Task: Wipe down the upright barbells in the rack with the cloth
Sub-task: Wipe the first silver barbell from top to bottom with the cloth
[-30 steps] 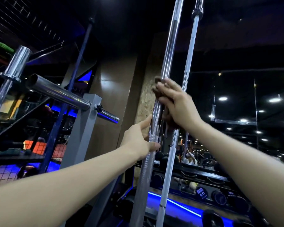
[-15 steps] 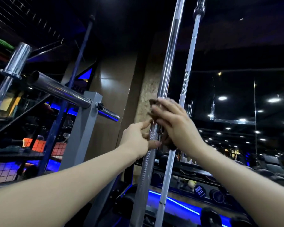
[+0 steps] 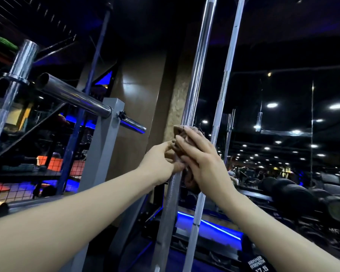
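overhead, the nearer barbell runs almost vertical through the frame, its long axis tilting slightly right toward the top. the right hand wraps a brown cloth around the shaft at about mid-height, fingers curled over the fabric, so any stroke must follow the bar up or down. just below, touching it, the left hand pinches the knurled section to steady it. a second barbell stands just beside, to the right. both forearms reach up and forward.
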Tool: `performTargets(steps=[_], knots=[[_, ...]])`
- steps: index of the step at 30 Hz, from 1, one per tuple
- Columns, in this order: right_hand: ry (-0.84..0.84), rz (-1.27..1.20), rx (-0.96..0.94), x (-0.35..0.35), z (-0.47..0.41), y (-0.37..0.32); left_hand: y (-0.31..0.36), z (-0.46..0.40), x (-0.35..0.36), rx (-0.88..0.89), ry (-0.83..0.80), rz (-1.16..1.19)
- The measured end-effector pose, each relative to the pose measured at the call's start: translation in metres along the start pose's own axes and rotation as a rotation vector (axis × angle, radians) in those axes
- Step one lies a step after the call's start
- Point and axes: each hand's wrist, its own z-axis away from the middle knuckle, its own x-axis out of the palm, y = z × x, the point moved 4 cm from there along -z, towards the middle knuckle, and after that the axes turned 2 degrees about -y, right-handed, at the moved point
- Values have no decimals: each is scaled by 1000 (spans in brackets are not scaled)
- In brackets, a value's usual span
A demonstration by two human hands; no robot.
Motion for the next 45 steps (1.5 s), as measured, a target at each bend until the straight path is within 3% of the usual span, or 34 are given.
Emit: performTargets(steps=[5, 11, 16, 19, 25, 30, 34, 38, 45], knots=[[-16, -10, -45, -18, -3, -6, -1, 19, 2, -91, -23, 0], [150, -173, 77, -30, -52, 0, -9, 15, 6, -117, -15, -8], [82, -320, 39, -4, 30, -13, -9, 16, 2, -56, 4, -112], [28, -275, -7, -8, 21, -2, -10, 16, 0, -65, 15, -142], [218, -390, 212, -21, -46, 15, -14, 14, 0, -100, 6, -117], [68, -419, 181, -3, 30, 6, -11, 15, 2, -49, -4, -184], [74, -361, 214, -20, -11, 20, -7, 18, 3, -48, 16, -249], [136, -462, 334, -29, -59, 32, -4, 19, 3, -75, 23, -274], [1, -509, 348, -1, 14, 22, -4, 20, 1, -51, 12, -307]])
